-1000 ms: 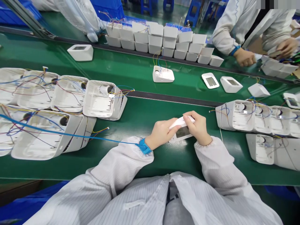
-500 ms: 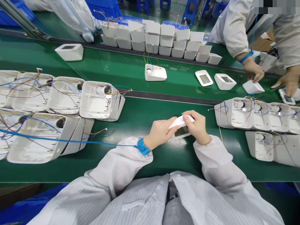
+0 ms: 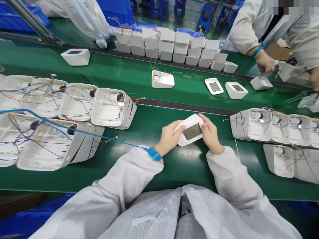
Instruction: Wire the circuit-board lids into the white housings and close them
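Between my two hands is a white device with a grey screen point(image 3: 192, 132), tilted so that its screen side shows. My left hand point(image 3: 169, 136) is closed on its left edge, thumb on the front. On the opposite edge my right hand point(image 3: 210, 133) grips it, thumb near the screen's corner. The back of the device and most of my fingertips are hidden. A blue wrist strap point(image 3: 153, 153) with a cord is round my left wrist.
Open white housings with wires point(image 3: 109, 108) stand stacked at left, and more housings point(image 3: 259, 124) at right. Beyond, a wired housing point(image 3: 163, 79), a screen panel point(image 3: 214, 86) and a closed unit point(image 3: 236, 90) lie on the green surface. A co-worker's hand point(image 3: 265, 63) is at upper right.
The device has been tipped so its screen faces up towards me more fully. The co-worker's hands have shifted, and the view has moved slightly.
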Action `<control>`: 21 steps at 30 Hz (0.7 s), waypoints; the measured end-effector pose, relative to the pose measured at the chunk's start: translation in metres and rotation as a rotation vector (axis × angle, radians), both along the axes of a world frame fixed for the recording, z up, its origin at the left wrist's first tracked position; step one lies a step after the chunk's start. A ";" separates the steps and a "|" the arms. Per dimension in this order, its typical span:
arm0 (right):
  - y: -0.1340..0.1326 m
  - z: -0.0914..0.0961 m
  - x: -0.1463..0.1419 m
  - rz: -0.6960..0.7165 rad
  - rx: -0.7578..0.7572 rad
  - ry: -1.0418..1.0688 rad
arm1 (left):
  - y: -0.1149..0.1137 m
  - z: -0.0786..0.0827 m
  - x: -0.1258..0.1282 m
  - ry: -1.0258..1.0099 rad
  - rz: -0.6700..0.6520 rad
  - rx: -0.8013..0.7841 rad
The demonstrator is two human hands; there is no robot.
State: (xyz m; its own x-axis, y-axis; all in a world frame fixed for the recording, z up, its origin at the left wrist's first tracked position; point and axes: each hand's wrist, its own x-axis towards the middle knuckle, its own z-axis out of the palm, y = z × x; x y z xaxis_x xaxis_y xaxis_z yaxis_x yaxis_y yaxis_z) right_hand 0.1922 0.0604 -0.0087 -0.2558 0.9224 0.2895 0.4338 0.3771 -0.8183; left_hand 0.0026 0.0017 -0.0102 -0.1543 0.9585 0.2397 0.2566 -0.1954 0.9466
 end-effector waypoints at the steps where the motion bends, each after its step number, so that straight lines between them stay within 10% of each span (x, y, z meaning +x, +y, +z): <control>1: -0.001 -0.001 -0.002 0.023 -0.046 0.065 | 0.002 -0.001 -0.001 -0.049 0.039 0.006; 6: -0.009 -0.001 -0.008 0.191 -0.258 0.028 | 0.012 -0.008 -0.003 -0.129 0.127 -0.017; 13: -0.016 0.015 -0.003 0.143 0.205 -0.170 | 0.013 -0.007 -0.010 0.048 0.009 0.190; 21: -0.024 0.017 -0.019 0.110 0.316 -0.196 | 0.019 -0.007 -0.012 0.069 -0.028 0.169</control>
State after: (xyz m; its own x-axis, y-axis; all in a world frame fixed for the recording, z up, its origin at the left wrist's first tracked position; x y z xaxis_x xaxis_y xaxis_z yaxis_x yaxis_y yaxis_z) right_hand 0.1729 0.0360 0.0083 -0.4268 0.7595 0.4909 0.5134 0.6503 -0.5599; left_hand -0.0096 0.0210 -0.0172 -0.1057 0.9072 0.4072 0.3122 -0.3585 0.8798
